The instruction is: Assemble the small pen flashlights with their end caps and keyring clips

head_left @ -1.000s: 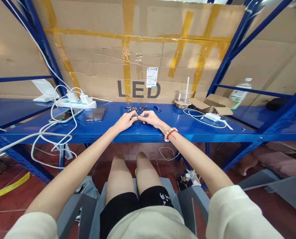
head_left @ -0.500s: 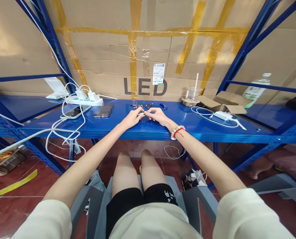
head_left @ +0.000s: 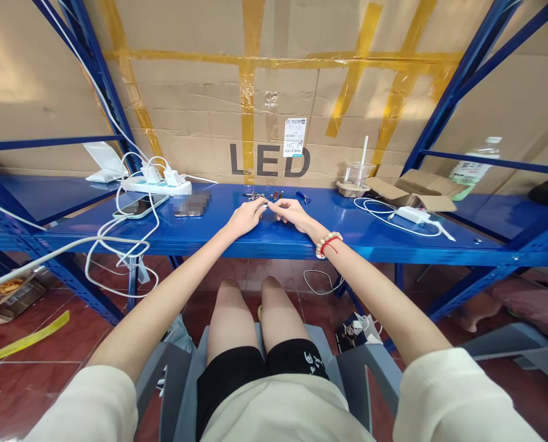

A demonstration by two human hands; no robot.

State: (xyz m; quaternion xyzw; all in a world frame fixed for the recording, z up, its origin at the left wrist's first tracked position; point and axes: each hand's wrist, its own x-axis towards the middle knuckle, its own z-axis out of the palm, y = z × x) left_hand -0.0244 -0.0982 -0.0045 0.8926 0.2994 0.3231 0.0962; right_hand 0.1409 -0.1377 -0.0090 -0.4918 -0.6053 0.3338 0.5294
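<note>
Small metallic piece [head_left: 264, 205] pinched between left hand [head_left: 247, 218] and right hand [head_left: 292, 215], fingertips nearly meeting, over blue shelf [head_left: 209, 235]

The head view looks from above and behind the left hand [head_left: 247, 219] and right hand [head_left: 292, 213]; forward, downward; well back.

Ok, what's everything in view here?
Small piece: one, silvery, left fingers
Loose bits: several, mixed, tabletop
Table: one, blue, centre
Cardboard: several, brown, behind
Label: one, white, cardboard
Power strip: one, white, left
Phone: one, dark, left
Pixelated item: one, dark, left
Packet: one, white, left
Cup: one, clear, right
Carton: one, brown, right
Adapter: one, white, right
Bottle: one, pale green, right
Cables: several, white, left and right
Paper bag: one, dark, floor
Box: one, brown, floor
Chair: one, grey, below
Legs: two, black shorts, below
Left hand: one, bare, centre
Right hand: one, bare, centre
</note>
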